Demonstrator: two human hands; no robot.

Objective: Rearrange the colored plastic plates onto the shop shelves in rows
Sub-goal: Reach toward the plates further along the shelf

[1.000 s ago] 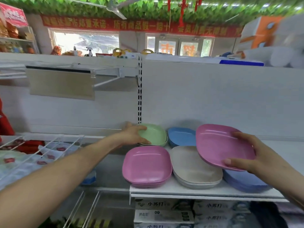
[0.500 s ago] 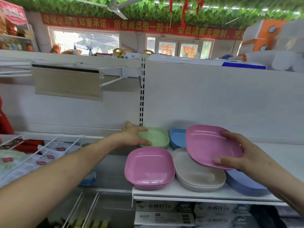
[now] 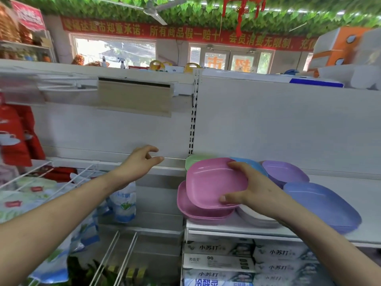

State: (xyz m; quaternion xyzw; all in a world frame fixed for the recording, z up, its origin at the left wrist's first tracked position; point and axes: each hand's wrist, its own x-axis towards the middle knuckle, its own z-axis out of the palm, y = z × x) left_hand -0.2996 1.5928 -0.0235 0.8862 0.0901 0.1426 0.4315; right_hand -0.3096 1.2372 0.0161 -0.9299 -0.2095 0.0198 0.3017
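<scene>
Shop: stocked shelves [image 3: 237, 229], probably promotional banner [image 3: 185, 32].

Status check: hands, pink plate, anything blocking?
Left hand open, empty, off the shelf. Right hand gripping pink plate, tilted over the pink stack. Nothing blocking the stack.

Pink plate [image 3: 212, 182]: rounded-square, tilted, held by right hand [image 3: 253, 188] just above pink stack [image 3: 198, 211] at front left of white shelf [image 3: 222, 229]. White stack [image 3: 255, 219] beside pink stack, mostly hidden under hand. Periwinkle stack [image 3: 323, 205] front right. Back row: green plate [image 3: 190, 162], blue plate [image 3: 251, 164], both mostly hidden; purple stack [image 3: 284, 172].
</scene>
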